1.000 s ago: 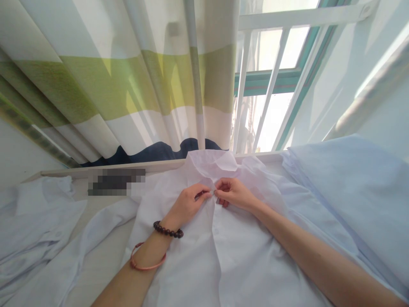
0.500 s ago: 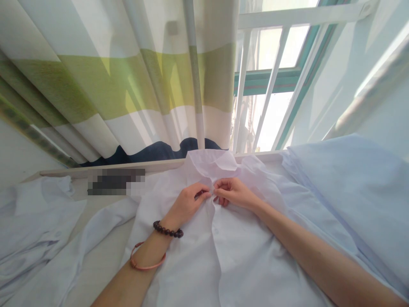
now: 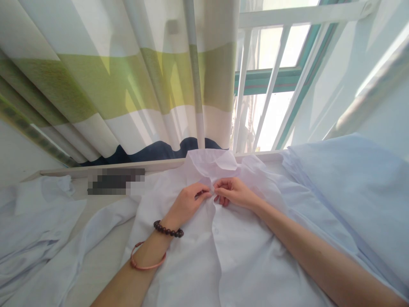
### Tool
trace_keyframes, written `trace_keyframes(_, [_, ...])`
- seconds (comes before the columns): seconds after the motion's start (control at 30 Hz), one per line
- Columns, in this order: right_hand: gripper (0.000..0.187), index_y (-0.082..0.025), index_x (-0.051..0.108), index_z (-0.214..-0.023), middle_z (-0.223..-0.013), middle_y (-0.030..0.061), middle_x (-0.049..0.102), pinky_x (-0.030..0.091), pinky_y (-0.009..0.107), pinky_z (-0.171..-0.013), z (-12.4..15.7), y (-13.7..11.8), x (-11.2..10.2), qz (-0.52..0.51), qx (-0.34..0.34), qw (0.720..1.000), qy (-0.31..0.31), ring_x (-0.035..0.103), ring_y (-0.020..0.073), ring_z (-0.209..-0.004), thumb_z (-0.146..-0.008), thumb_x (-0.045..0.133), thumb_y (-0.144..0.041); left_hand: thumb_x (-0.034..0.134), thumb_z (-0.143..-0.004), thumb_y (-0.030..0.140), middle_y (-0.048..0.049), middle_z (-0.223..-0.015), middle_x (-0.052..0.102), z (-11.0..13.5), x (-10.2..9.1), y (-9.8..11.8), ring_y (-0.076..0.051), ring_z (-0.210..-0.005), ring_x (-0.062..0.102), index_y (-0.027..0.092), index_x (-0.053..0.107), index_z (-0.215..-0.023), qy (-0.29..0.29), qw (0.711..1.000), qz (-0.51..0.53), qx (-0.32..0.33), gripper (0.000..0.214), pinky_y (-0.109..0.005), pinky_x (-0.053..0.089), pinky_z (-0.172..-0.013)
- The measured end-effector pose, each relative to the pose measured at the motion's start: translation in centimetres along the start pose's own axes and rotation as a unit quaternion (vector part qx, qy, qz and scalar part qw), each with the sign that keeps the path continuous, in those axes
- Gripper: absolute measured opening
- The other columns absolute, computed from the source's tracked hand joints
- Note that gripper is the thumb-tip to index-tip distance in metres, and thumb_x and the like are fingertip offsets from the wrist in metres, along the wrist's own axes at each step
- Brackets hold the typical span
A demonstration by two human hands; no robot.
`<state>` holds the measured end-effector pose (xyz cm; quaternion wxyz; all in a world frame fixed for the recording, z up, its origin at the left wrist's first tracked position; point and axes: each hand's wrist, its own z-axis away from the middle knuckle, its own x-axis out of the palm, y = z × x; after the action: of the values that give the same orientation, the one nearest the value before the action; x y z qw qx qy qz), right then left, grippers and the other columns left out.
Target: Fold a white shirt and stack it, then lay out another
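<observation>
A white shirt lies spread on the table, front up, collar toward the window. My left hand pinches the left front edge just below the collar. My right hand pinches the right front edge opposite it; the fingertips of both hands nearly meet. Below the hands the shirt front gapes open along the placket, with a small button showing. My left wrist wears a dark bead bracelet and a thin reddish bangle.
More white garments lie crumpled at the left and piled at the right. A striped green, white and navy curtain hangs behind the table's far edge, beside a barred window. Bare tabletop shows at lower left.
Both hands stay pinched at the shirt's top front edges; only small finger shifts, and the fabric between them is drawn slightly closer.
</observation>
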<state>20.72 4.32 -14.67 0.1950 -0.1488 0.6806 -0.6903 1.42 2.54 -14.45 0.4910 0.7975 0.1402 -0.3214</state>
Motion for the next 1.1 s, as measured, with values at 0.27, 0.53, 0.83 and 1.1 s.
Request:
trace_keyframes(0.27, [0.020, -0.016, 0.062, -0.080, -0.068, 0.0036, 0.072, 0.048, 0.021, -0.044, 0.1, -0.1, -0.6, -0.003, 0.016, 0.999, -0.034, 0.062, 0.0123, -0.051, -0.077, 0.063, -0.036, 0.057, -0.086, 0.028, -0.0008, -0.085, 0.069, 0.0, -0.1, -0.1, -0.016, -0.078, 0.062, 0.019, 0.067, -0.084, -0.007, 1.000, 0.016, 0.004, 0.014, -0.026, 0.048, -0.078])
trace_keyframes(0.53, [0.031, -0.016, 0.060, -0.092, -0.069, 0.0022, 0.070, 0.050, 0.020, -0.045, 0.1, 0.4, -0.8, 0.005, -0.011, 0.998, -0.067, 0.062, 0.0114, -0.052, -0.076, 0.070, -0.041, 0.056, -0.087, 0.024, -0.0008, -0.084, 0.069, -0.1, -0.1, -0.5, -0.015, -0.077, 0.061, 0.018, 0.068, -0.086, -0.018, 0.999, 0.028, 0.012, 0.013, -0.026, 0.048, -0.077])
trace_keyframes(0.83, [0.033, -0.015, 0.064, -0.084, -0.073, 0.0040, 0.070, 0.050, 0.021, -0.047, 0.2, 0.3, -1.0, 0.036, -0.015, 0.997, -0.072, 0.061, 0.0108, -0.055, -0.079, 0.067, -0.047, 0.057, -0.088, 0.025, 0.0004, -0.079, 0.067, -0.1, -0.2, -0.6, -0.014, -0.074, 0.060, 0.017, 0.069, -0.084, -0.014, 0.999, 0.031, 0.012, 0.014, -0.023, 0.045, -0.072])
trace_keyframes(1.1, [0.033, -0.015, 0.064, -0.082, -0.071, 0.0035, 0.068, 0.049, 0.021, -0.046, 0.3, 0.1, -0.6, 0.049, -0.007, 0.997, -0.057, 0.060, 0.0106, -0.054, -0.079, 0.066, -0.048, 0.055, -0.092, 0.024, -0.0007, -0.081, 0.068, -0.1, -0.4, -1.0, -0.015, -0.076, 0.062, 0.017, 0.068, -0.086, -0.017, 0.996, -0.048, 0.078, 0.015, -0.025, 0.047, -0.073])
